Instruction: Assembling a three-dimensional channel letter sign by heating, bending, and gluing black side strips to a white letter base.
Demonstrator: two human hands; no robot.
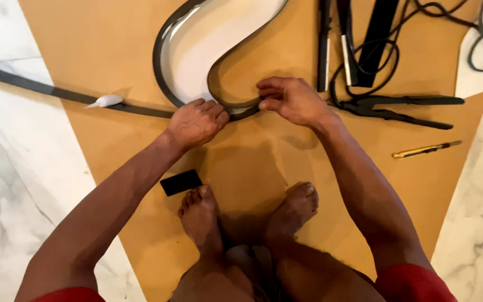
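Left hand (197, 121) fist pins dark strip (241, 107); right hand (289, 99) pinches it. Press evenly along curved white panel (213, 47) edge, follow bend slowly.

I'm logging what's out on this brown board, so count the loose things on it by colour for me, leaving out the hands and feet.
Black or dark grey: 4, namely the curved strip both hands press, the flat card, the long-handled tool and the cable.
White: 1, the small tube.
Yellow: 1, the slim knife.
Total: 6. The dark bars at the top edge are cut off, so they are not counted.
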